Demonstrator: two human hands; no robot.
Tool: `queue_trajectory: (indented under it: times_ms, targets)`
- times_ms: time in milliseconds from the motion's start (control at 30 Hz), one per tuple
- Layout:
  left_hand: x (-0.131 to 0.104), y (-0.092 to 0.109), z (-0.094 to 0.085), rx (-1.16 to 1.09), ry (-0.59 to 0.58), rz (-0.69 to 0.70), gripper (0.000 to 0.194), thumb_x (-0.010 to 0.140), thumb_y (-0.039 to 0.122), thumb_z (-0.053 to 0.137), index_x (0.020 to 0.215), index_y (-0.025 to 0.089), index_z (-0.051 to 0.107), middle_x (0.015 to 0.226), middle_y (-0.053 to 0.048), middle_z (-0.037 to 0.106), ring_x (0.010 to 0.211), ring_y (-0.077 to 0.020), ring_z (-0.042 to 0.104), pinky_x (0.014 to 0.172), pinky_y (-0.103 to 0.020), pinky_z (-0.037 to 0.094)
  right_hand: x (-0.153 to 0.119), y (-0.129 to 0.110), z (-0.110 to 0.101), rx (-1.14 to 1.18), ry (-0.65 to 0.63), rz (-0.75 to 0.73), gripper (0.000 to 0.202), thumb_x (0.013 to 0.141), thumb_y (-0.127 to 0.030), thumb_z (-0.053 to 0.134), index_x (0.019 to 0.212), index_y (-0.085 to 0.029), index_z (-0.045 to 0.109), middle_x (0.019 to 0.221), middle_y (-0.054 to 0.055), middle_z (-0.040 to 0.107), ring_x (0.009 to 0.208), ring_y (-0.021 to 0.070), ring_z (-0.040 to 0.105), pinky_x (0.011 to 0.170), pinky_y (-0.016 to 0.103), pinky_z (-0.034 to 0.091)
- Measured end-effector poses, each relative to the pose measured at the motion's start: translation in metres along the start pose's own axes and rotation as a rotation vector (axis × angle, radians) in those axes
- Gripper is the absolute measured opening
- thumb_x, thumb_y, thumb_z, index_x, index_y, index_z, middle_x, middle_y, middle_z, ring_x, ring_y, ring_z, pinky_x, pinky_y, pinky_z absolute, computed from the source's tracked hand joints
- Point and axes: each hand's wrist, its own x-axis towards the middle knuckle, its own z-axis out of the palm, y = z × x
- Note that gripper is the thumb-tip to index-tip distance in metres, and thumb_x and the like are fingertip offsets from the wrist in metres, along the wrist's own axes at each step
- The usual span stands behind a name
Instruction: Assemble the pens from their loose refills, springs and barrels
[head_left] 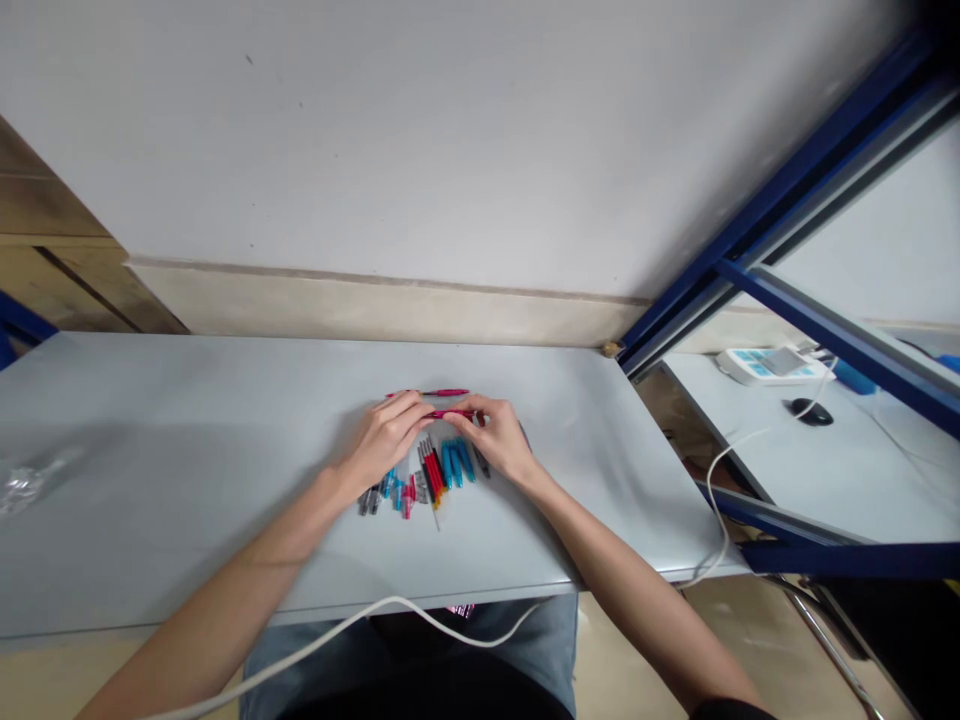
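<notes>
Between my left hand (395, 432) and my right hand (499, 432) a pink pen (444, 413) is pinched, one end in each set of fingers. Just beyond it another pink pen (448, 392) lies on the table. Below my hands are refills (433, 470) with red and dark tubes and orange tips. Blue pen barrels (457, 462) stand beside them on the right, with dark ones partly under my right hand. Left of the refills lie small blue, pink and dark clear pen parts (407, 495) and some springs (421, 488).
The grey table (210, 450) meets a wall at the back. Crumpled clear plastic (26, 488) lies at the far left. A white cable (390, 600) crosses my lap and runs right. Past the blue metal frame (780, 290), another table holds a white device (776, 365) and a black mouse (812, 411).
</notes>
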Motion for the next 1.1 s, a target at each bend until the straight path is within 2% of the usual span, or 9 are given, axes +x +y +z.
queue_trajectory:
  times_ms: [133, 400, 600, 700, 833, 867, 933, 1033, 1100]
  targets:
    - [-0.001, 0.000, 0.000, 0.011, 0.001, -0.044, 0.017, 0.104, 0.023, 0.051, 0.110, 0.020, 0.066, 0.100, -0.005, 0.067, 0.087, -0.0168, 0.068, 0.078, -0.033, 0.057, 0.000, -0.004, 0.001, 0.000, 0.002, -0.033, 0.018, 0.092, -0.036, 0.070, 0.086, -0.020, 0.076, 0.087, 0.005, 0.074, 0.082, 0.0201, 0.065, 0.078, 0.032, 0.047]
    - [0.000, -0.005, -0.002, -0.038, -0.022, -0.052, 0.022, 0.104, 0.023, 0.050, 0.119, 0.019, 0.066, 0.108, -0.009, 0.062, 0.101, -0.0201, 0.065, 0.087, -0.037, 0.056, 0.001, 0.000, 0.001, 0.041, 0.065, 0.028, 0.019, 0.087, -0.036, 0.076, 0.098, -0.020, 0.077, 0.095, 0.005, 0.077, 0.083, 0.0198, 0.065, 0.075, 0.031, 0.047]
    - [0.001, 0.001, -0.005, 0.020, -0.030, -0.033, 0.019, 0.104, 0.024, 0.052, 0.115, 0.020, 0.067, 0.106, -0.006, 0.067, 0.093, -0.0176, 0.068, 0.082, -0.033, 0.057, 0.000, 0.007, 0.007, -0.022, 0.047, -0.003, 0.026, 0.092, -0.043, 0.069, 0.084, -0.019, 0.075, 0.081, 0.004, 0.073, 0.077, 0.0200, 0.063, 0.075, 0.032, 0.046]
    - [0.001, 0.004, -0.005, 0.025, -0.045, -0.031, 0.020, 0.104, 0.024, 0.051, 0.115, 0.019, 0.067, 0.103, -0.006, 0.067, 0.088, -0.0165, 0.069, 0.078, -0.031, 0.057, 0.001, 0.003, 0.006, -0.072, 0.029, -0.054, 0.028, 0.094, -0.046, 0.066, 0.088, -0.020, 0.076, 0.085, 0.005, 0.074, 0.080, 0.0205, 0.064, 0.077, 0.032, 0.047]
    - [0.000, 0.005, -0.003, 0.054, -0.041, -0.015, 0.020, 0.104, 0.025, 0.051, 0.111, 0.019, 0.068, 0.103, -0.006, 0.067, 0.088, -0.0165, 0.069, 0.079, -0.030, 0.056, -0.007, -0.005, -0.029, -0.271, 0.199, -0.024, 0.034, 0.101, -0.048, 0.053, 0.108, -0.021, 0.072, 0.099, 0.007, 0.074, 0.083, 0.0206, 0.062, 0.078, 0.032, 0.046]
    - [0.000, 0.004, -0.003, 0.059, -0.037, -0.012, 0.020, 0.105, 0.025, 0.051, 0.111, 0.019, 0.068, 0.103, -0.006, 0.067, 0.088, -0.0163, 0.069, 0.079, -0.030, 0.055, -0.014, -0.004, -0.044, -0.367, 0.291, 0.011, 0.035, 0.103, -0.046, 0.047, 0.107, -0.020, 0.071, 0.095, 0.008, 0.072, 0.080, 0.0208, 0.061, 0.076, 0.033, 0.045]
    - [-0.001, 0.004, -0.002, 0.074, -0.034, -0.009, 0.020, 0.105, 0.026, 0.050, 0.110, 0.019, 0.069, 0.103, -0.006, 0.067, 0.086, -0.0160, 0.068, 0.078, -0.030, 0.055, -0.031, 0.004, -0.072, -0.595, 0.357, 0.107, 0.033, 0.102, -0.043, 0.046, 0.112, -0.019, 0.067, 0.091, 0.008, 0.069, 0.077, 0.0222, 0.059, 0.074, 0.034, 0.043]
    - [-0.001, 0.004, -0.002, 0.111, -0.040, 0.005, 0.021, 0.105, 0.026, 0.050, 0.107, 0.019, 0.069, 0.101, -0.006, 0.068, 0.083, -0.0162, 0.068, 0.074, -0.030, 0.054, -0.056, 0.022, -0.099, -0.775, 0.167, 0.262, 0.036, 0.097, -0.039, 0.052, 0.125, -0.018, 0.059, 0.095, 0.010, 0.067, 0.081, 0.0260, 0.061, 0.072, 0.035, 0.043]
    - [0.000, 0.005, -0.002, 0.121, -0.043, 0.016, 0.021, 0.104, 0.025, 0.050, 0.106, 0.018, 0.070, 0.101, -0.006, 0.068, 0.081, -0.0162, 0.068, 0.073, -0.030, 0.054, -0.066, 0.028, -0.101, -0.801, 0.093, 0.266, 0.031, 0.095, -0.029, 0.050, 0.123, -0.019, 0.059, 0.104, 0.012, 0.067, 0.092, 0.0279, 0.063, 0.077, 0.036, 0.044]
